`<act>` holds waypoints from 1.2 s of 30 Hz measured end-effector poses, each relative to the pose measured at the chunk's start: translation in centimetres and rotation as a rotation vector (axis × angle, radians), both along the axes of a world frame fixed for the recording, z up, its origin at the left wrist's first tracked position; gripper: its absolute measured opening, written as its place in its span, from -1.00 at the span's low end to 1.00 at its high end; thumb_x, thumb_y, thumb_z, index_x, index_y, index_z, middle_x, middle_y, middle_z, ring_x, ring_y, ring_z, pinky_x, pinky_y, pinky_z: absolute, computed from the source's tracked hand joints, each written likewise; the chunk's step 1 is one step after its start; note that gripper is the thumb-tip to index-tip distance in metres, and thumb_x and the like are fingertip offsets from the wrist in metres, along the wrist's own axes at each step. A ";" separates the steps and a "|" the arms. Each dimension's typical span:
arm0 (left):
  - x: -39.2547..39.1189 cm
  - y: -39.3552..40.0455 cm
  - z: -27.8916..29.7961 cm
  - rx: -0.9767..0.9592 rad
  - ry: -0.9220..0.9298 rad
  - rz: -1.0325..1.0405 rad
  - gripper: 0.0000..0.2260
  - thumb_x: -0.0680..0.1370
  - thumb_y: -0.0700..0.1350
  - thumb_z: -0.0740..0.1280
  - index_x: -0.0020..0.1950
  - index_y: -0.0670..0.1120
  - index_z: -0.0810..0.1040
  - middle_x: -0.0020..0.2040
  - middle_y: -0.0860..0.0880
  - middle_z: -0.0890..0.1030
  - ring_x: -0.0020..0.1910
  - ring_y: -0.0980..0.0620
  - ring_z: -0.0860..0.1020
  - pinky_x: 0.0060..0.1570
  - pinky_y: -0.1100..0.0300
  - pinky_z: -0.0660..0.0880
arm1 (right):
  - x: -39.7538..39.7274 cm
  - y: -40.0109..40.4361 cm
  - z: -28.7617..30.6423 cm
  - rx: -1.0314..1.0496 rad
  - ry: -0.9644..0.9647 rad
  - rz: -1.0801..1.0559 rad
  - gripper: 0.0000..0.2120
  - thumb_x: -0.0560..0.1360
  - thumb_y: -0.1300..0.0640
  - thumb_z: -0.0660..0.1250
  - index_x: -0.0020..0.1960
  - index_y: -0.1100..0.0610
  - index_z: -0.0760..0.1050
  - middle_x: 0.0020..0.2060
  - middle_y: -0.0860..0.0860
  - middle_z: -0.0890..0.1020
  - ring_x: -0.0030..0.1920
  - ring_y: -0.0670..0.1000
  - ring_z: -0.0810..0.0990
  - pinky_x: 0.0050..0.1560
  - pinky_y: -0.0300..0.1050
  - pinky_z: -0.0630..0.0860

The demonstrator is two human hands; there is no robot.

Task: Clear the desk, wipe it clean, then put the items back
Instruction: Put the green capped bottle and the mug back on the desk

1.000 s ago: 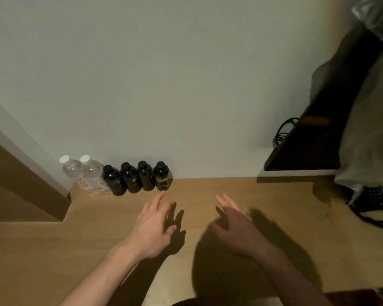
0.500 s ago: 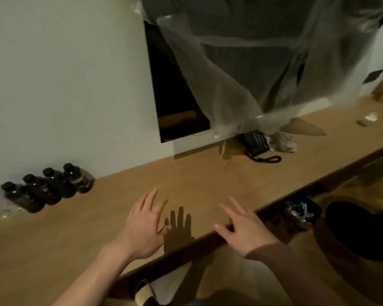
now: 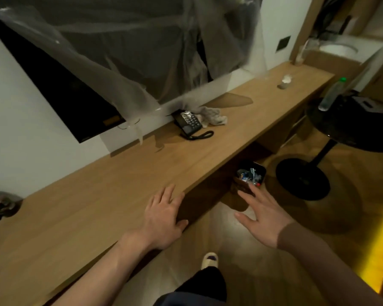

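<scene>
A long wooden desk (image 3: 111, 195) runs from the near left to the far right along the wall. My left hand (image 3: 164, 215) lies flat on its front edge, fingers straight, holding nothing. My right hand (image 3: 261, 215) hovers open beyond the desk edge, above the floor, empty. A black telephone (image 3: 188, 123) with a coiled cord sits by the wall, and a crumpled grey cloth (image 3: 212, 117) lies right beside it. One dark bottle (image 3: 0, 206) shows at the far left edge. A small white crumpled object (image 3: 285, 81) rests far down the desk.
A wall-mounted black screen (image 3: 60, 89) draped in clear plastic hangs over the desk. Under the desk stands a small bin (image 3: 251, 173) with rubbish. To the right is a round black pedestal table (image 3: 352, 122) carrying a clear bottle (image 3: 332, 93) with a green cap.
My view has swung right along the desk; the bottle row has slid out at the left. My left hand now rests on the desk edge and my right hand is past it, over the floor.
</scene>
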State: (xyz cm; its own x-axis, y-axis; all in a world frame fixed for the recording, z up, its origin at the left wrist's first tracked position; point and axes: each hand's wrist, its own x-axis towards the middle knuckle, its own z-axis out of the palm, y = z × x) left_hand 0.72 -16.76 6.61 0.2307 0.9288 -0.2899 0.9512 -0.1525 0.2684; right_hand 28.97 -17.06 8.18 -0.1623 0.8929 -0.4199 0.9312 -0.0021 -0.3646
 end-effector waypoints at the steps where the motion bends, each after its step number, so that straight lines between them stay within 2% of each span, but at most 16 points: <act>1: 1.3 0.7 0.1 0.000 -0.003 -0.030 -0.30 0.64 0.19 0.27 0.68 0.12 -0.01 0.69 -0.01 -0.17 0.66 -0.11 -0.17 0.59 -0.05 -0.16 | 1.3 -0.1 0.0 -0.005 0.007 -0.025 -0.33 0.64 -0.35 0.05 0.66 -0.20 -0.06 0.64 -0.17 -0.26 0.64 0.04 -0.28 0.63 0.08 -0.09; 8: 12.5 6.5 -0.1 -0.001 -0.037 -0.218 -0.27 0.64 0.11 0.31 0.69 0.12 -0.04 0.67 0.05 -0.26 0.64 -0.08 -0.26 0.57 -0.06 -0.19 | 10.9 0.4 -0.9 0.026 0.000 -0.194 -0.31 0.61 -0.38 0.07 0.66 -0.23 -0.06 0.64 -0.17 -0.23 0.64 0.03 -0.26 0.60 0.06 -0.08; 12: 18.8 9.8 -0.6 -0.028 -0.057 -0.294 -0.29 0.66 0.16 0.24 0.69 0.09 -0.08 0.66 0.05 -0.29 0.64 -0.08 -0.29 0.59 -0.07 -0.21 | 16.5 2.5 -0.8 0.013 -0.028 -0.253 -0.30 0.60 -0.39 0.06 0.65 -0.24 -0.08 0.63 -0.18 -0.23 0.64 0.03 -0.23 0.62 0.09 -0.03; 15: 23.0 12.8 -1.2 -0.054 -0.077 -0.298 -0.30 0.67 0.14 0.24 0.69 0.08 -0.09 0.66 0.03 -0.30 0.63 -0.08 -0.31 0.59 -0.07 -0.23 | 20.3 5.2 0.0 -0.002 -0.054 -0.249 -0.32 0.61 -0.38 0.05 0.65 -0.23 -0.06 0.64 -0.18 -0.23 0.64 0.02 -0.23 0.63 0.08 -0.05; 21: 29.5 19.4 -2.6 -0.110 -0.085 -0.294 -0.30 0.67 0.12 0.23 0.69 0.07 -0.09 0.67 -0.01 -0.27 0.63 -0.09 -0.30 0.63 -0.13 -0.16 | 27.2 12.1 1.0 -0.032 -0.077 -0.273 -0.32 0.62 -0.33 0.10 0.66 -0.21 -0.04 0.65 -0.15 -0.21 0.64 0.04 -0.24 0.62 0.12 -0.01; 25: 34.7 24.1 -3.0 -0.097 -0.061 -0.318 -0.31 0.67 0.17 0.21 0.69 0.06 -0.06 0.68 -0.03 -0.24 0.64 -0.12 -0.28 0.62 -0.11 -0.21 | 32.2 15.3 0.9 -0.020 -0.091 -0.310 -0.31 0.61 -0.30 0.17 0.66 -0.19 0.00 0.66 -0.11 -0.17 0.65 0.06 -0.19 0.62 0.10 0.04; 32: 41.9 29.5 -0.9 -0.043 -0.071 -0.409 -0.33 0.66 0.18 0.24 0.68 0.13 -0.03 0.68 0.07 -0.23 0.65 -0.06 -0.23 0.58 -0.08 -0.21 | 38.9 18.4 0.5 -0.020 -0.062 -0.411 -0.30 0.61 -0.28 0.20 0.65 -0.20 0.01 0.66 -0.11 -0.14 0.66 0.06 -0.15 0.60 0.08 0.03; 36: 45.0 31.9 -0.1 -0.019 -0.075 -0.410 -0.34 0.66 0.18 0.24 0.67 0.15 -0.02 0.68 0.10 -0.21 0.65 -0.03 -0.22 0.51 0.01 -0.24 | 42.3 19.9 0.5 -0.009 -0.014 -0.459 -0.32 0.63 -0.26 0.20 0.65 -0.19 0.02 0.66 -0.12 -0.13 0.66 0.04 -0.15 0.63 0.09 0.05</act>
State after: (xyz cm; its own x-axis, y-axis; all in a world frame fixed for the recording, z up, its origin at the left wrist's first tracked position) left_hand 45.70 15.14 6.53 0.6015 0.7502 -0.2746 0.7903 -0.5089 0.3412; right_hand 71.23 2.80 8.70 0.2553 0.8674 -0.4271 0.8380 -0.4189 -0.3498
